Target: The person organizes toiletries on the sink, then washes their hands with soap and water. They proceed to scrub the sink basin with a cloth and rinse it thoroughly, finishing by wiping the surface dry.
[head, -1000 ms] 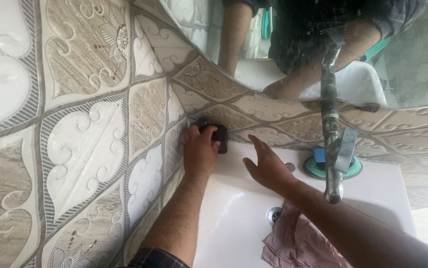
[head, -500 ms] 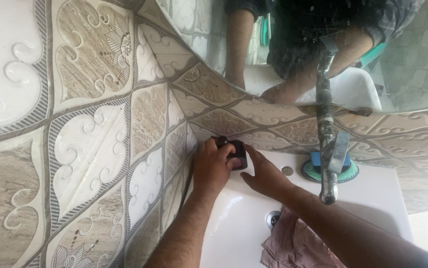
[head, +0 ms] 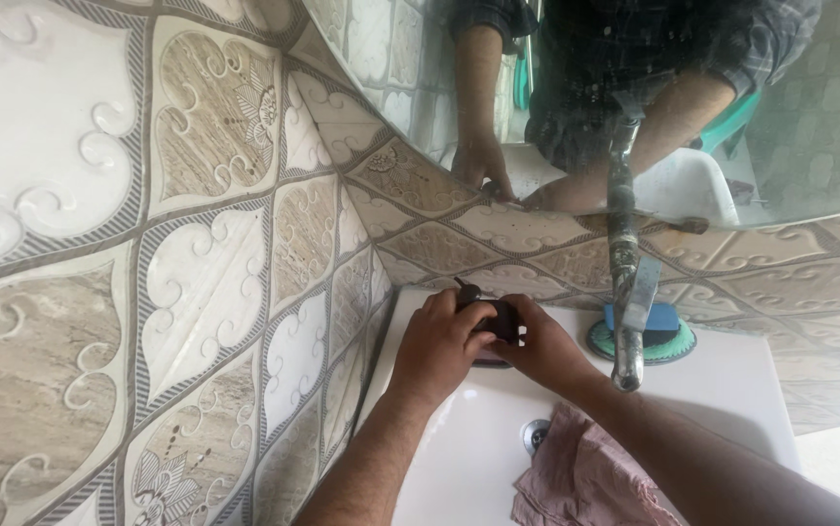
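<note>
A small black object (head: pixel 496 314), rounded with a short stub at its top, sits at the back left corner of a white washbasin (head: pixel 459 458). My left hand (head: pixel 436 348) is closed over its left side. My right hand (head: pixel 540 347) grips its right side, fingers curled around it. Both hands meet on the object against the tiled wall. Most of the object is hidden by my fingers.
A worn metal tap (head: pixel 626 292) hangs over the basin to the right. Behind it lies a blue sponge on a green round dish (head: pixel 646 337). A pink cloth (head: pixel 585 477) lies in the bowl by the drain (head: pixel 535 434). A mirror (head: pixel 634 88) is above, patterned tiles (head: pixel 196 292) on the left.
My right hand has moved left from the basin rim and closed on the black object beside my left hand. The view has shifted closer to the corner.
</note>
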